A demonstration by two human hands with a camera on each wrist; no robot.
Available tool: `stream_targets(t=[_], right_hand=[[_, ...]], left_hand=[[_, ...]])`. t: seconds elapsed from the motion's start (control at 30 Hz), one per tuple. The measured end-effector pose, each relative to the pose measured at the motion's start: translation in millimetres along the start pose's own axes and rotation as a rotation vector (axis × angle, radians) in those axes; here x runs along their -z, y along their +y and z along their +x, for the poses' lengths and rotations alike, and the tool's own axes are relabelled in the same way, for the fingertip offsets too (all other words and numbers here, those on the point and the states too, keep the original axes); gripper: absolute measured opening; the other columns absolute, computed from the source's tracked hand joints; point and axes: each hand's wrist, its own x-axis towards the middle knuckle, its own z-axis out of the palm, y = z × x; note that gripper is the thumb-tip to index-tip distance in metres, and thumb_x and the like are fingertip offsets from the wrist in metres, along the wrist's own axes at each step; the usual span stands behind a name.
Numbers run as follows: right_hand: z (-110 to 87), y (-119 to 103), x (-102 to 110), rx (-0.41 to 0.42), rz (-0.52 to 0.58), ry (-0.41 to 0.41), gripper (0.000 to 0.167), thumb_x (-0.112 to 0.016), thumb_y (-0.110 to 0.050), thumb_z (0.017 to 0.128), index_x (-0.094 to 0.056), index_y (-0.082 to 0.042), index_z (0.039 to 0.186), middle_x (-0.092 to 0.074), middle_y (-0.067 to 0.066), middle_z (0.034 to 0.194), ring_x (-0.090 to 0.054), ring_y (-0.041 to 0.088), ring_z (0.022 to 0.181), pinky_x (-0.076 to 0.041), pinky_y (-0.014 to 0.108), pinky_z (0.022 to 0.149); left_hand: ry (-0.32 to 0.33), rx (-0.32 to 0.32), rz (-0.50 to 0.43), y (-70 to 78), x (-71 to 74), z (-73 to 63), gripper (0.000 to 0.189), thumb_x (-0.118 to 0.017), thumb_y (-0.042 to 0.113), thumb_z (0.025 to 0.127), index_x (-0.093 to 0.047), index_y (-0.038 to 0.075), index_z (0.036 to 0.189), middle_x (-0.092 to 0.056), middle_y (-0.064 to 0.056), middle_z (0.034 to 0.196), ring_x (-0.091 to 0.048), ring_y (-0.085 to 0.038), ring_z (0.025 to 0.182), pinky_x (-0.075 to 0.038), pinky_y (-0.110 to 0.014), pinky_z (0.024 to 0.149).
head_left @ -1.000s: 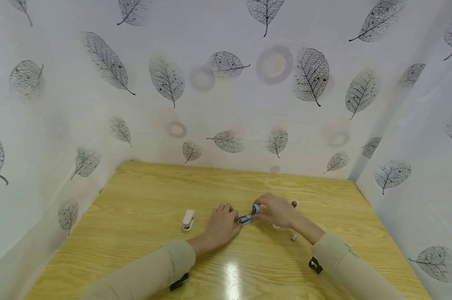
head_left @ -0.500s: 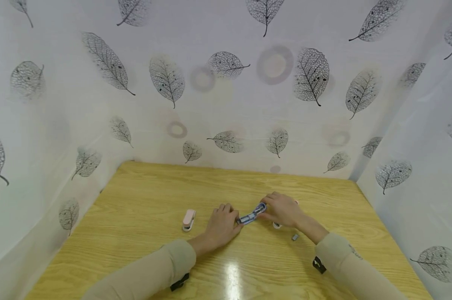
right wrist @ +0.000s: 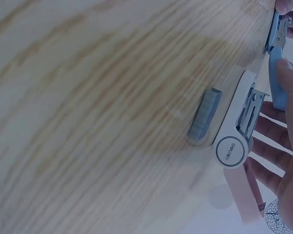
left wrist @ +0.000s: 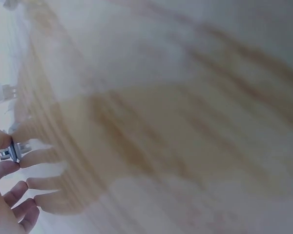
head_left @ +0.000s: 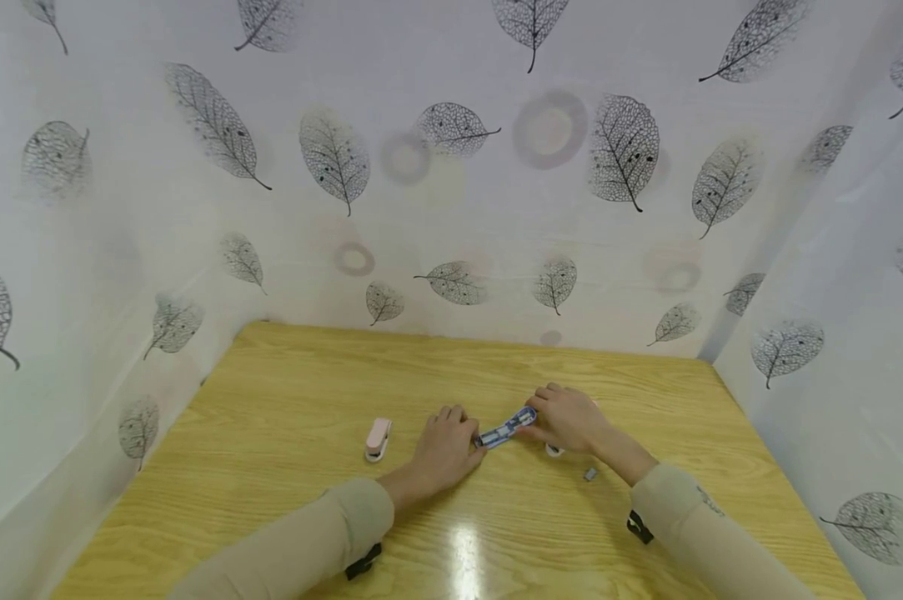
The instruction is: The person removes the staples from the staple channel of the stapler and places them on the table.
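A blue stapler [head_left: 505, 428] is spread wide between my hands at the middle of the table, its metal inside facing up. My left hand [head_left: 443, 446] pinches the near-left end; in the left wrist view that end shows between thumb and fingertips [left wrist: 6, 168]. My right hand [head_left: 567, 418] holds the swung-back blue arm [right wrist: 277, 80], thumb along it. Just beyond this hand, a white and pink stapler [right wrist: 230, 150] lies folded open, mostly hidden in the head view. Beside it sits a short grey strip of staples [head_left: 589, 474].
A pink stapler [head_left: 378, 437] with a white base stands on the wooden table [head_left: 301, 392] left of my left hand. Leaf-patterned white curtains [head_left: 451, 225] enclose the table at the back and sides.
The blue stapler's upper arm has swung from upright to laid back, nearly in line with the base. My right hand moved slightly right with it; my left hand stayed in place.
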Motion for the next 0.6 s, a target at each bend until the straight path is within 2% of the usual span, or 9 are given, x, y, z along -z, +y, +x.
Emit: stream_targets(t=[0.13,0.43,0.6], right_hand=[[0.9,0.0,0.0,-0.004,-0.002,-0.015,0.048,-0.072,-0.058,0.094,-0.075,-0.012,0.110,-0.071,0.000,0.094,-0.066,0.017,0.084,-0.058,0.033,0.073],[7.7,2.8,-3.2,0.006,-0.010,0.018,0.049,-0.076,-0.057,0.091,-0.075,-0.012,0.109,-0.069,-0.001,0.090,-0.061,0.014,0.078,-0.054,0.028,0.066],[12.9,3.9,-2.9,-0.022,0.007,-0.011,0.050,-0.075,-0.057,0.092,-0.075,-0.011,0.113,-0.072,0.000,0.095,-0.064,0.016,0.083,-0.057,0.031,0.072]], left_hand=[[-0.010,0.004,0.010,-0.1,-0.2,0.7,0.025,-0.076,0.042,0.096,-0.066,0.020,0.088,-0.067,-0.004,0.111,-0.059,-0.019,0.100,-0.050,-0.034,0.085],[0.007,-0.008,0.015,-1.3,0.6,0.2,0.027,-0.076,0.044,0.095,-0.067,0.020,0.089,-0.067,-0.003,0.109,-0.059,-0.018,0.097,-0.048,-0.032,0.083],[0.006,-0.012,0.029,-0.5,1.9,0.6,0.029,-0.075,0.047,0.096,-0.067,0.019,0.089,-0.067,-0.003,0.109,-0.060,-0.018,0.097,-0.051,-0.034,0.085]])
